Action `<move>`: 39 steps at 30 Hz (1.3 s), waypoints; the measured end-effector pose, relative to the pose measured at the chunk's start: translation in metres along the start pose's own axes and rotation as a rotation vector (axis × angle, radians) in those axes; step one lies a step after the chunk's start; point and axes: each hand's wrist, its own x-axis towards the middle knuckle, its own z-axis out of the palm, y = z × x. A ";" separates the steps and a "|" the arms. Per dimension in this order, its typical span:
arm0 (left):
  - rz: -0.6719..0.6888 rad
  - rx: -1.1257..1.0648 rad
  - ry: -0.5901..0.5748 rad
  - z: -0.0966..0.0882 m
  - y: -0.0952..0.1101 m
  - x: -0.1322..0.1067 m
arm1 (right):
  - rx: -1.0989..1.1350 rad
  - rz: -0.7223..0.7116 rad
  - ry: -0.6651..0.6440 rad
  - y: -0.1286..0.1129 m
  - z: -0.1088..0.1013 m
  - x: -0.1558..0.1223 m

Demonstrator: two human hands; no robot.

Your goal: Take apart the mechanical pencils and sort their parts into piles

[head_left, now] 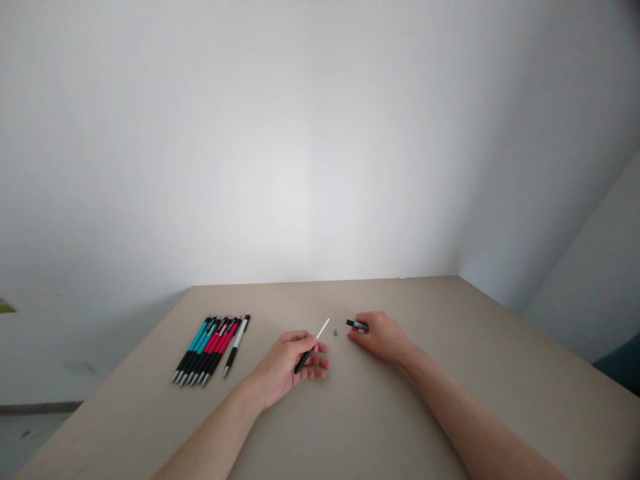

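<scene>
My left hand [295, 367] pinches a black pen grip [303, 362] between thumb and fingers. A thin white refill [323, 328] sticks out of it, up and to the right. My right hand [377, 335] is closed around a pen barrel [357, 325] with a black end and a bit of teal showing; the rest of it is hidden in the hand. Between the two hands, a small greyish piece [335, 333] lies on the table, too small to make out well.
On the left of the beige table [400, 427] lie several teal pens [196, 343] and red pens [220, 343] side by side, tips toward me. A white pen [239, 341] with a black grip lies just right of them. A wall [310, 167] stands behind the table.
</scene>
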 end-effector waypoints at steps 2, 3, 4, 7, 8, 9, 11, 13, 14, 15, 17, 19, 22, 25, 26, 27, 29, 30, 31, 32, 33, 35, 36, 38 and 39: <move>-0.001 0.002 0.005 0.000 0.000 0.000 | -0.003 0.025 0.021 -0.002 0.002 0.001; 0.000 0.001 0.007 0.000 -0.001 0.001 | -0.004 0.039 0.032 -0.002 0.003 0.001; 0.001 0.001 0.006 0.000 -0.001 0.001 | -0.003 0.051 0.039 -0.002 0.003 0.001; 0.004 -0.002 -0.002 -0.002 -0.002 0.002 | 0.015 0.070 0.050 -0.002 0.004 0.002; 0.004 -0.002 -0.003 -0.002 -0.002 0.002 | 0.027 0.071 0.051 -0.001 0.004 0.002; 0.004 -0.001 -0.004 -0.002 -0.002 0.002 | 0.041 0.074 0.054 -0.001 0.004 0.002; 0.002 0.005 -0.003 -0.002 -0.002 0.002 | 0.074 0.088 0.069 0.001 0.003 0.003; 0.000 0.010 0.000 -0.001 -0.001 0.001 | 0.106 0.117 0.103 0.003 0.000 0.004; -0.002 0.011 0.002 -0.001 -0.001 0.000 | 0.119 0.136 0.125 0.004 -0.001 0.004; -0.004 0.011 0.001 0.000 0.000 0.000 | 0.129 0.154 0.145 0.005 -0.003 0.005; -0.004 0.005 -0.001 0.000 0.001 0.000 | 0.138 0.189 0.176 0.007 -0.006 0.005; -0.003 -0.001 -0.005 0.000 0.001 0.000 | 0.130 0.215 0.189 0.007 -0.008 0.005; 0.001 -0.002 -0.015 -0.002 -0.001 0.001 | 0.099 0.225 0.176 0.009 -0.008 0.005; 0.005 -0.001 -0.015 -0.004 -0.002 0.002 | 0.075 0.212 0.164 0.011 -0.004 0.006; 0.006 -0.002 -0.014 -0.004 -0.002 0.002 | 0.071 0.208 0.165 0.011 -0.003 0.006; 0.007 -0.002 -0.014 -0.003 -0.002 0.002 | 0.067 0.206 0.165 0.012 -0.002 0.006; 0.004 0.001 -0.013 -0.002 -0.001 0.001 | 0.063 0.196 0.159 0.012 -0.001 0.005; 0.002 0.004 -0.011 -0.002 -0.001 0.001 | 0.064 0.189 0.152 0.011 -0.001 0.005; 0.000 0.007 -0.007 -0.001 -0.001 0.000 | 0.066 0.181 0.144 0.011 -0.001 0.005; -0.002 0.010 -0.004 -0.001 0.000 0.000 | 0.068 0.173 0.137 0.010 -0.001 0.005; -0.004 0.013 -0.002 0.000 0.000 0.000 | 0.070 0.166 0.130 0.010 -0.001 0.004; -0.003 0.016 -0.003 0.000 0.000 0.000 | 0.073 0.159 0.125 0.009 0.000 0.004; -0.003 0.018 -0.005 0.000 0.000 0.000 | 0.075 0.158 0.124 0.009 0.000 0.004; -0.004 0.021 -0.005 -0.001 0.001 0.000 | 0.078 0.157 0.124 0.008 0.000 0.004; -0.006 0.021 -0.002 -0.001 0.001 0.000 | 0.081 0.155 0.124 0.008 0.000 0.004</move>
